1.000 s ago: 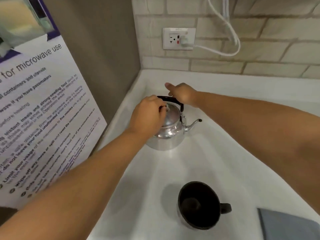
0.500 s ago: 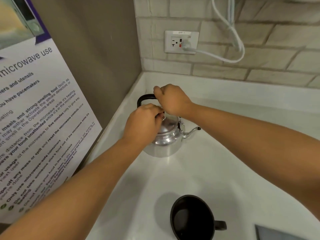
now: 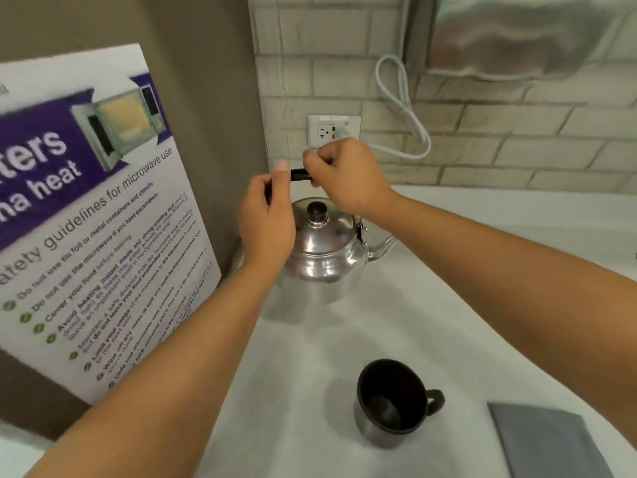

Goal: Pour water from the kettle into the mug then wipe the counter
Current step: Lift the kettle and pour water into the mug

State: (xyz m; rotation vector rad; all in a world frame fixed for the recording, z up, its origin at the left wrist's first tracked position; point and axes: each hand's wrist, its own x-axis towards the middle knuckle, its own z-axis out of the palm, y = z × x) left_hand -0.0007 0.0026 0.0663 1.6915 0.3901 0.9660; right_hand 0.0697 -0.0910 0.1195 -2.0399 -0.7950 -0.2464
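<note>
A shiny metal kettle [image 3: 324,246] with a black lid knob stands on the white counter [image 3: 344,339], spout pointing right. Its black handle [image 3: 299,174] is raised above the lid. My right hand [image 3: 344,174] is closed around the handle's top. My left hand [image 3: 267,222] holds the handle's left side, fingers curled on it. A black mug [image 3: 391,401] stands empty and upright nearer to me, its handle to the right. A folded grey cloth [image 3: 548,443] lies at the lower right.
A microwave safety poster [image 3: 86,219] leans on the brown wall at left. A wall socket [image 3: 332,131] with a white cable [image 3: 403,108] sits on the brick backsplash behind the kettle. A metal appliance [image 3: 531,36] hangs at top right.
My left hand left the lid and moved to the handle's left side. The handle has been swung upright, and my right hand has closed on its top. The view tilted upward.
</note>
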